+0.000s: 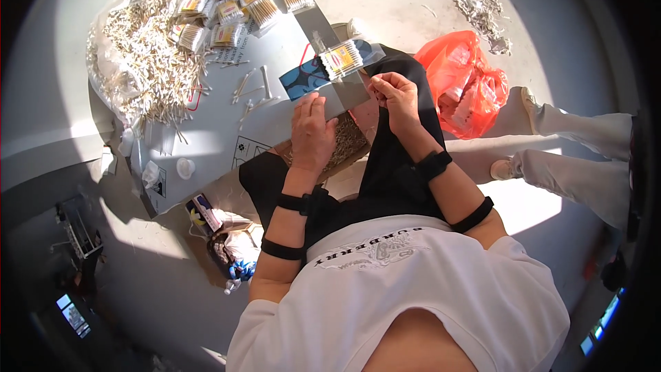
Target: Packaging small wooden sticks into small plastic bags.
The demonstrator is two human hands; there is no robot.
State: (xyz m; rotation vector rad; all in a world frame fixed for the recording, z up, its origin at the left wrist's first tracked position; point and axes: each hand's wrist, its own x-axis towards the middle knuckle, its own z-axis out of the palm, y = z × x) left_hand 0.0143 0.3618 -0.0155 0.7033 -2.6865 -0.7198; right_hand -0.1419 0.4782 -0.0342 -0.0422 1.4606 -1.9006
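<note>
My left hand (313, 134) lies palm down at the near edge of the grey table (227, 117), its fingers stretched out and holding nothing visible. My right hand (399, 102) is raised just past the table's right end, thumb and fingers pinched together; whatever is between them is too small to make out. Ahead of both hands, a clear pack of cotton swabs (341, 60) with a yellow label rests at the table's edge. A blue patterned patch (303, 80) shows on the tabletop beside it. Several loose cotton swabs (265, 83) lie left of that patch.
A large heap of loose swabs (148, 55) covers the table's far left, with several filled packs (231, 3) beside it. Below my hands sits a cardboard box (358, 156) holding swabs. A red plastic bag (468, 89) stands right, near another person's legs (575, 127).
</note>
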